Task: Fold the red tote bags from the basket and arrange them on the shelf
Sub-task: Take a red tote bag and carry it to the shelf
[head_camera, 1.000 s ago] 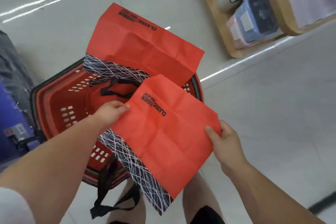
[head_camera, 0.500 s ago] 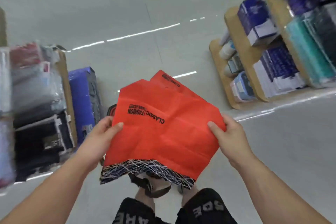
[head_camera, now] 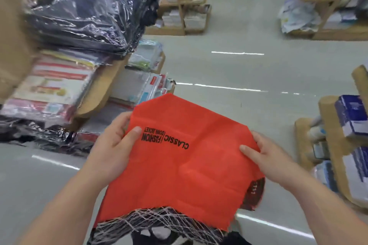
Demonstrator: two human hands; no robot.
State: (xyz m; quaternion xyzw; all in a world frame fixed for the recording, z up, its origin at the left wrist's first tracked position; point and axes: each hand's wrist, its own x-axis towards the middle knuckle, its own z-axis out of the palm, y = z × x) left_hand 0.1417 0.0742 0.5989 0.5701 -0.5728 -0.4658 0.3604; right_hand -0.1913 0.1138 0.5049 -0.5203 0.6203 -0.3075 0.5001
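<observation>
Red fabric tote bag, held flat in the air. Black print, upside down to the camera, reads "CLASSIC | FASHION DOWN JACKET". A black band with white lines runs along its near edge. The left hand pinches the bag's left edge, thumb on top. The right hand pinches its right edge. A wooden shelf of plastic-wrapped goods stands left of the bag.

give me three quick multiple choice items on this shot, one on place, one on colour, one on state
1. Where is the wrapped dark bundle? A upper left B lower right C floor ahead
2. What colour is the print on the bag? A white B black C yellow
3. How is the bag held? A by both hands B by one hand C not held
Answers: 1 A, it fills the upper left; 2 B, black letters on red; 3 A, left hand and right hand each pinch a side.
</observation>
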